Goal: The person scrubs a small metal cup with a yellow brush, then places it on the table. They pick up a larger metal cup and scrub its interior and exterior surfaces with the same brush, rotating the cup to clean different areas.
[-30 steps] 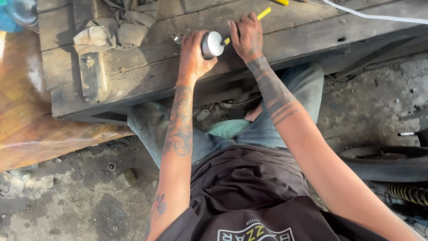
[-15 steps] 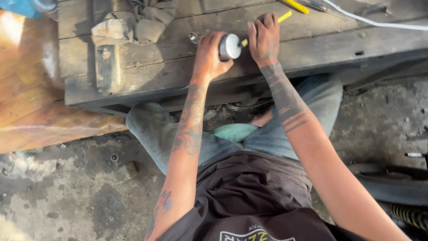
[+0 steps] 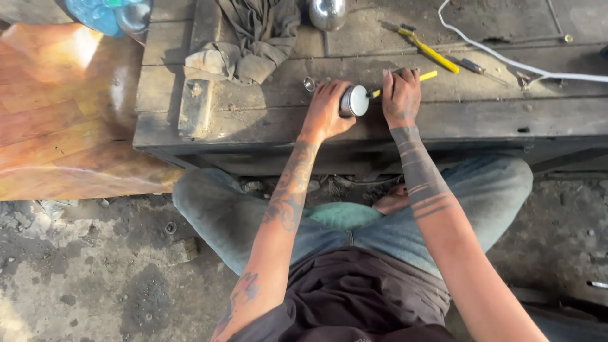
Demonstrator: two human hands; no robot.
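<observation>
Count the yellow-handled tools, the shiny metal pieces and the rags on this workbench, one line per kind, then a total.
Yellow-handled tools: 2, one in the right hand, one lying loose
Shiny metal pieces: 3, cylinder in the left hand, dome, small ring
Rags: 1
Total: 6

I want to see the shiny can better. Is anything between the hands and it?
Nothing visible is. The left hand already grips the shiny can on the wooden bench, and the right hand holds a yellow tool right beside it.

Left hand (image 3: 324, 109) covers most of the metal cylinder (image 3: 353, 101); right hand (image 3: 400, 96) hides the yellow tool's (image 3: 428, 76) tip. Above the cylinder, a shiny metal object (image 3: 327, 12) is cut off by the top edge.
</observation>
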